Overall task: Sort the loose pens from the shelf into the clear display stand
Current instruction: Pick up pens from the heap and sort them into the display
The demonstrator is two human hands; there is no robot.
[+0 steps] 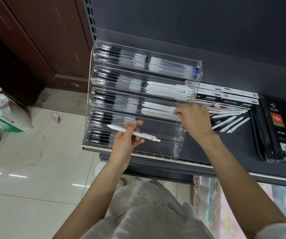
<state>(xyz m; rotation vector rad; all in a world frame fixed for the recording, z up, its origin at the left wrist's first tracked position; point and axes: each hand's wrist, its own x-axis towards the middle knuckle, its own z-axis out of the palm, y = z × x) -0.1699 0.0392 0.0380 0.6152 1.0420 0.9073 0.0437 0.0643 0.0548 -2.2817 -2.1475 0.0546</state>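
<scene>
A clear tiered display stand (187,135) sits at the left end of the dark shelf (233,145). Its left compartments hold black-grip pens; the upper right ones hold white pens (164,87). My left hand (126,140) holds a white pen (133,133) with a red mark, level across the front of the lower tiers. My right hand (194,119) reaches into the third tier's right compartment, fingers curled on the white pens (157,107) lying there. Several loose white pens (228,120) lie fanned on the shelf just right of my right hand.
Boxed pens (235,95) are stacked behind the loose pens. Black notebooks (280,131) stand at the right of the shelf. A white and green bag (2,118) lies on the tiled floor at left. A brown wooden door (35,40) is behind it.
</scene>
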